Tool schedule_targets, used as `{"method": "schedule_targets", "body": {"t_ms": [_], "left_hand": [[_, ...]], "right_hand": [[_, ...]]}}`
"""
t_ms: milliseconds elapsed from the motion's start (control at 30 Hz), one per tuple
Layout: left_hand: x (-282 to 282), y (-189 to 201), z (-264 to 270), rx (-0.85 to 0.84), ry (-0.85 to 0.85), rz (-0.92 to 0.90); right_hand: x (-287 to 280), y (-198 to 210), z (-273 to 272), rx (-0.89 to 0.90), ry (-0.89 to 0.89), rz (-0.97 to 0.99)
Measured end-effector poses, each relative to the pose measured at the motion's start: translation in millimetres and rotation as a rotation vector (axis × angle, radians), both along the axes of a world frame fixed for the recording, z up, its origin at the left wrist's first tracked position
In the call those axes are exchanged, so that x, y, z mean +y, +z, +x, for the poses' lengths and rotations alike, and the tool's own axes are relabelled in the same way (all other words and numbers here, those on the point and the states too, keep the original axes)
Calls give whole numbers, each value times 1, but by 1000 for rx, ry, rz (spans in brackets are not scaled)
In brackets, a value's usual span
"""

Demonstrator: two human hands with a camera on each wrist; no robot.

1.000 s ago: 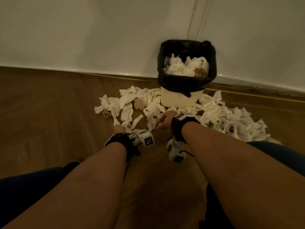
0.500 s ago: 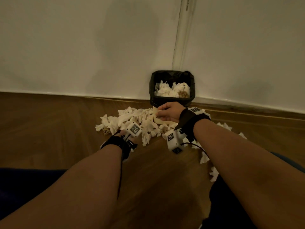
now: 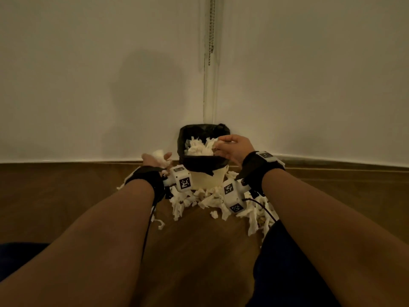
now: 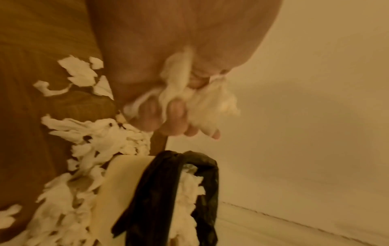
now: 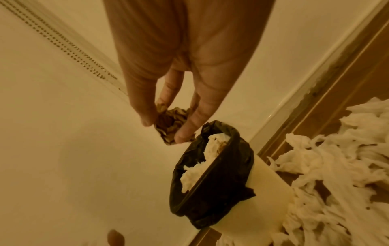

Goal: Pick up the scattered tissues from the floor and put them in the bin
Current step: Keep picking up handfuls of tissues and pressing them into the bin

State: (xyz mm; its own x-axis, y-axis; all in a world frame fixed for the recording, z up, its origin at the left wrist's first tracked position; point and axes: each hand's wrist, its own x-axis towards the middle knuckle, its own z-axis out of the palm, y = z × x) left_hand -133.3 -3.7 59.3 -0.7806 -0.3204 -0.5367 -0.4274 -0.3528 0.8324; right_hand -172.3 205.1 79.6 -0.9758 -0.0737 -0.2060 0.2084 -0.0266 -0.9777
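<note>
A small cream bin (image 3: 205,178) lined with a black bag (image 3: 203,163) stands against the wall, half full of white tissues (image 3: 199,148). My right hand (image 3: 232,147) hovers over its rim and pinches a crumpled brown tissue (image 5: 171,122) between thumb and fingers. My left hand (image 3: 155,159) is raised just left of the bin and grips a bunch of white tissues (image 4: 195,98). More white tissues (image 3: 199,200) lie scattered on the wooden floor around the bin's base, also seen in the left wrist view (image 4: 94,133) and in the right wrist view (image 5: 336,158).
A white wall (image 3: 88,74) with a skirting board (image 3: 332,161) runs behind the bin. A bead chain (image 3: 211,29) hangs down the wall above it. Bare wooden floor (image 3: 55,196) stretches left and right. My dark-clothed knees (image 3: 287,273) sit low in view.
Both hands rose from the floor pile to bin height. The right hand carried the brown tissue over the bin's rim, and the left lifted a bunch of white tissues beside it.
</note>
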Motion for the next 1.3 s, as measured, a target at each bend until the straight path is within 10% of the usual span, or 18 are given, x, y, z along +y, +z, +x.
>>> {"method": "schedule_targets", "body": {"t_ms": [167,433,767,967,1300], "left_hand": [[10,29,-39,-35,-254,-553],[48,4,-97,226,-295,-327],[64,-64,-127,159,-466,-1163],[67,-55,-137,-2,-730,-1266],[67,-59,-135,75,-1010,-1460]], "right_hand": [[14,-14,-19,14,-119,65],[4,-35,-60,120,-189,228],[-12,-72,-88,266,294,1031],[-30,-81,-105,23,189,947],[-38,-96,-100,195,450,1269]]}}
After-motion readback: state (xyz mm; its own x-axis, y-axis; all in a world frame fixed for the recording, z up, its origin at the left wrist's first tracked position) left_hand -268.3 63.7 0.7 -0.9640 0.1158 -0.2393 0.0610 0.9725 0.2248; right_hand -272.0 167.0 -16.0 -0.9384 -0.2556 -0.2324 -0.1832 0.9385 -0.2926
